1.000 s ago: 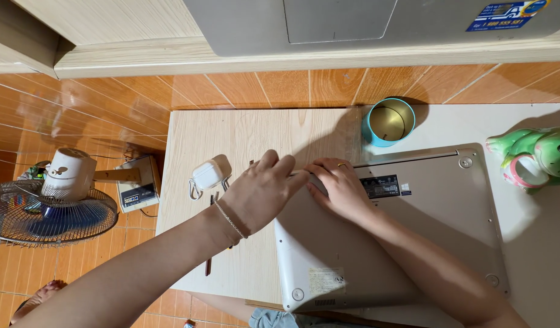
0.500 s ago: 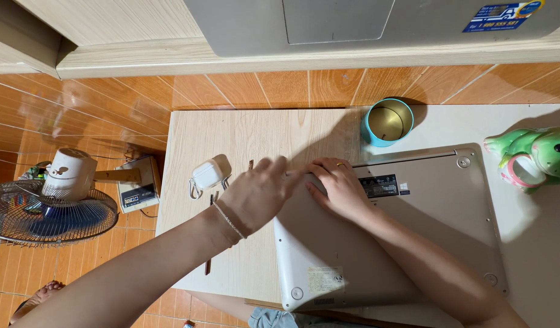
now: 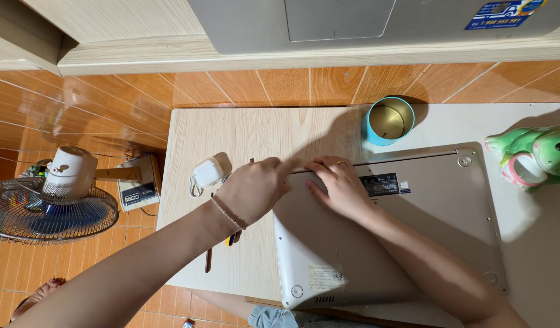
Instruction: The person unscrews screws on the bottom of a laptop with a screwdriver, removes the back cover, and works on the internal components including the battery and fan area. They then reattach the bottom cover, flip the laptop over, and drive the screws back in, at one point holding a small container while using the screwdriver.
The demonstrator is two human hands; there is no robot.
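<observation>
While our left hand (image 3: 254, 189) pinches at the upturned laptop (image 3: 389, 231) corner, our right hand (image 3: 339, 185) lies spread flat on its base. We'd best press evenly and pry gently, so nothing slips

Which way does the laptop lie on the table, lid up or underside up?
Underside up. The laptop shows its bottom panel, with rubber feet, screws and labels. Left hand and right hand rest at its far left corner.

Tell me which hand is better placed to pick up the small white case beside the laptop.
The left hand, probably. The white case lies just off that hand's outer side on the wooden table, while the right hand rests flat on the upturned laptop, farther away with the left hand between.
</observation>
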